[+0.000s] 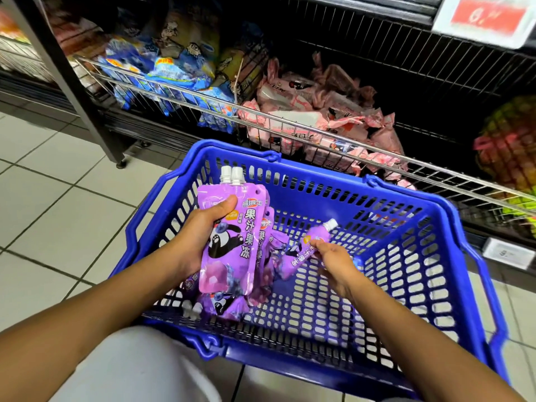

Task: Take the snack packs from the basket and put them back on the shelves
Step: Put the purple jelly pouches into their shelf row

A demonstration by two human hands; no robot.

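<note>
Both hands' fingers grip purple pouches [229, 242] over blue basket [452, 216] on tiled floor [58, 204].

1. The pale tiled floor [58, 198] carries the blue basket [435, 216] at about 5 o'clock.
2. The wire shelf [319, 132] spans 10 to 3 o'clock, standing on the floor.
3. On the shelf, blue packs [162, 76] lie at 11 o'clock and pink packs [319, 111] at 1 o'clock.

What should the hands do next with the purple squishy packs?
Probably lift the right hand, which pinches one purple spouted jelly pouch, over to the stack of same pouches that the left hand grips. A few more lie in the blue plastic basket.
</note>
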